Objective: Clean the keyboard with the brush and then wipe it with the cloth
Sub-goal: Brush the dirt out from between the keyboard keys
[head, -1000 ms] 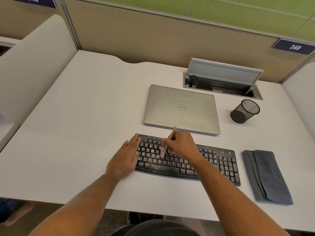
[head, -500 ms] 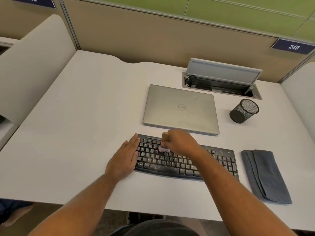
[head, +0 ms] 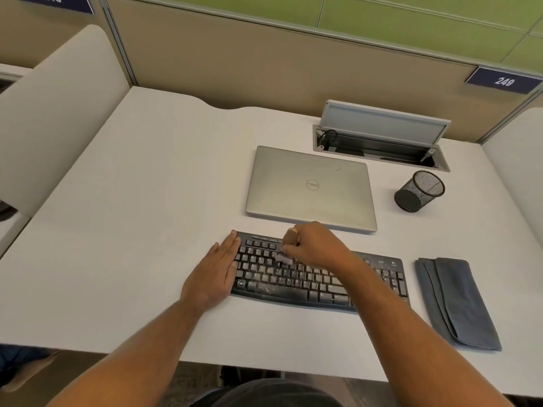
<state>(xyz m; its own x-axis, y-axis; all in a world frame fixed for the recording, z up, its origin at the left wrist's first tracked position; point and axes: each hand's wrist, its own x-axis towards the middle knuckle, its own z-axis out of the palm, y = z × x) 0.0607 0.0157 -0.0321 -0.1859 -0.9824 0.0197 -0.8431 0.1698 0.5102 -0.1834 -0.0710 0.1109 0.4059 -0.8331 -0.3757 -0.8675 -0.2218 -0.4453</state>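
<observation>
A black keyboard (head: 296, 284) speckled with pale dust lies near the desk's front edge. My right hand (head: 316, 245) grips a small wooden-handled brush (head: 286, 254), its pale bristles touching the upper-left keys. The handle's end pokes out above my fist. My left hand (head: 214, 270) lies flat with straight fingers against the keyboard's left end. A folded grey cloth (head: 455, 301) rests on the desk to the right of the keyboard.
A closed silver laptop (head: 311, 186) lies just behind the keyboard. A black mesh pen cup (head: 418, 190) lies tipped at the right. An open cable hatch (head: 382, 145) sits at the back. Beige partitions border the white desk (head: 132, 215).
The brush has swung from a tilted pose with the handle pointing away to a more upright one, and its bristles moved up toward the top-left key rows. My left hand stayed put.
</observation>
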